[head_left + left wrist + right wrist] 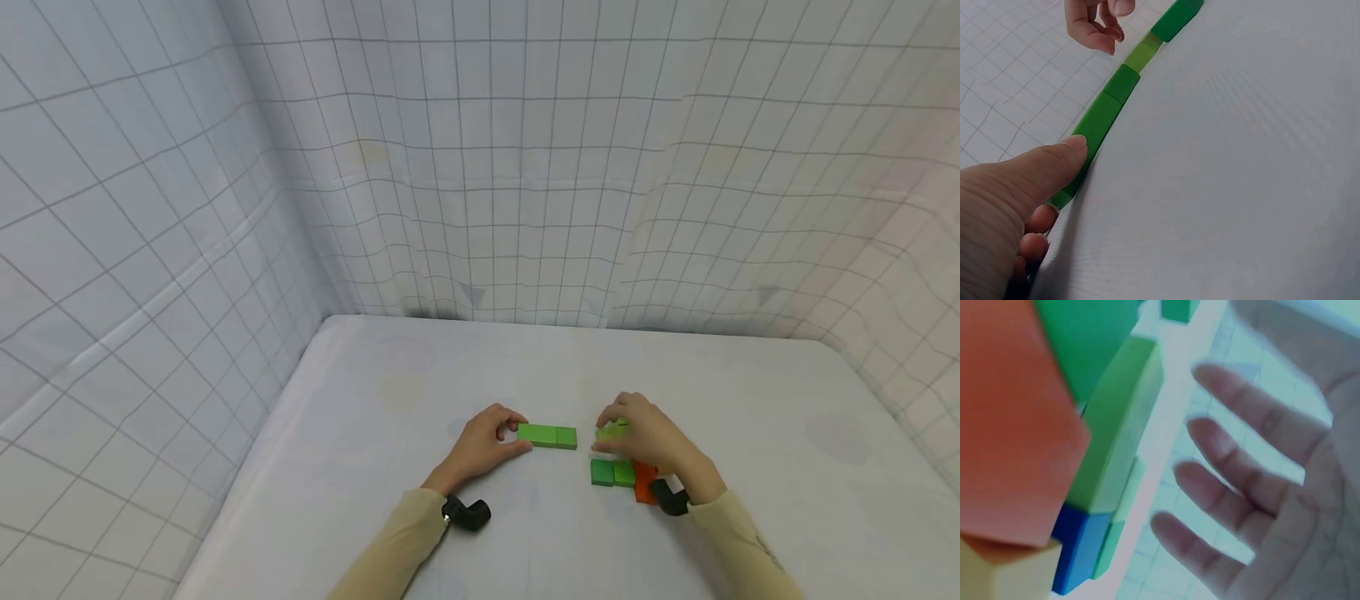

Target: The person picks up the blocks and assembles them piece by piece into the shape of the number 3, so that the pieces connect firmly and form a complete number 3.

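My left hand [480, 447] pinches the far left end of a long green block [537, 434]; a shorter green block [567, 437] touches its right end. In the left wrist view the thumb of my left hand [1029, 181] presses the side of the long block [1094, 134], with fingertips round its end. My right hand [647, 433] hovers over a light green block [609, 432], partly covering it. Seen from the right wrist, my right hand [1316, 500] has its fingers spread and holds nothing, beside a light green block [1122, 425] and a blue block [1077, 550].
In front of my right hand lie a dark green block [602, 472], a brighter green one [624, 473] and an orange-red one [644, 483]. A yellow block [1025, 575] shows in the right wrist view. White gridded cloth [510, 208] hangs behind the white table [420, 367].
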`<state>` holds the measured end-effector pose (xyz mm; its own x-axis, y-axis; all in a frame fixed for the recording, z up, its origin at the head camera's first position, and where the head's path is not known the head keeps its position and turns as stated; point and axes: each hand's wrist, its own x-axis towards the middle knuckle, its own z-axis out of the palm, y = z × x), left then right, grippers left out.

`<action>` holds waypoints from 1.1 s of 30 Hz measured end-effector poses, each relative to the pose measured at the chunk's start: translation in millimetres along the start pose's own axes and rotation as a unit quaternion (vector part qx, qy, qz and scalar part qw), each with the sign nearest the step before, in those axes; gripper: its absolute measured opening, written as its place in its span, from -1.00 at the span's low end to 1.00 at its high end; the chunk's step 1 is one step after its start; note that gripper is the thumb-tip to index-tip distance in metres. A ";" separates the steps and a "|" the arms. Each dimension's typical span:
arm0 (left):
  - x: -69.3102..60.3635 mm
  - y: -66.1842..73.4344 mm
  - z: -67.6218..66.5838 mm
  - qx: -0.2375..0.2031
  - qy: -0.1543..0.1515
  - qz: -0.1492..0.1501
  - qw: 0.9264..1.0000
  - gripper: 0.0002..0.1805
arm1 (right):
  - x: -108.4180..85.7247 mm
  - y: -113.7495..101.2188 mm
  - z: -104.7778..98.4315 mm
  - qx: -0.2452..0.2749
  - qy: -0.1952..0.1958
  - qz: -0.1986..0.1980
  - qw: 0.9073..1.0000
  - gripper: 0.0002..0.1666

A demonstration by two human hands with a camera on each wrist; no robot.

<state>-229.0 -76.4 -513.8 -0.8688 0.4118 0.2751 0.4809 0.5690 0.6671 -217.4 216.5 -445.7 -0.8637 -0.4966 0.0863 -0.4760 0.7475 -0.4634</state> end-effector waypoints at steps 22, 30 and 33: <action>0.3 1.1 1.2 0.000 -0.002 -0.004 1.000 -0.62 | -10.7 3.6 7.6 -0.043 -0.001 0.022 0.999 -0.58; -0.3 0.7 1.4 -0.001 0.003 0.003 1.000 -0.62 | -2.0 2.0 5.2 -0.053 -0.004 0.030 0.998 -0.61; -0.5 0.8 1.1 0.000 0.005 0.004 1.000 -0.62 | 2.8 -0.1 5.5 -0.054 -0.008 0.034 0.998 -0.64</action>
<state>-228.0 -75.4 -514.2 -0.8663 0.4087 0.2873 0.4875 0.5659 0.6650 -218.9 212.6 -450.4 -0.8921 -0.4496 0.0445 -0.4326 0.8219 -0.3706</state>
